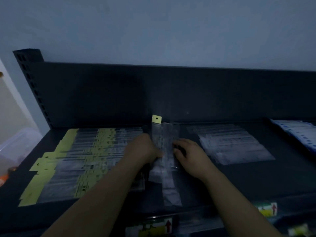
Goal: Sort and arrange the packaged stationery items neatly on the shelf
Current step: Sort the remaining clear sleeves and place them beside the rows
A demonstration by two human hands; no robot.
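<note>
Two hands are pinching a long clear plastic packet with yellow tab [164, 136] at the middle of the dark shelf [256, 178], left hand [143, 148] and right hand [190, 155] flanking it, its axis running front-to-back.

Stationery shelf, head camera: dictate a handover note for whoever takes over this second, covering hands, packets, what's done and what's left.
Left grip: against the left edge of the middle packet stack; hold unclear in the dim light.
Right grip: fingers curled at that stack's right edge; hold unclear too.
Done: yellow-header packets lie in overlapping rows on the left of the shelf; clear packets are piled to the right; blue-and-white packets sit far right.
Left: square up and place the middle stack.
</note>
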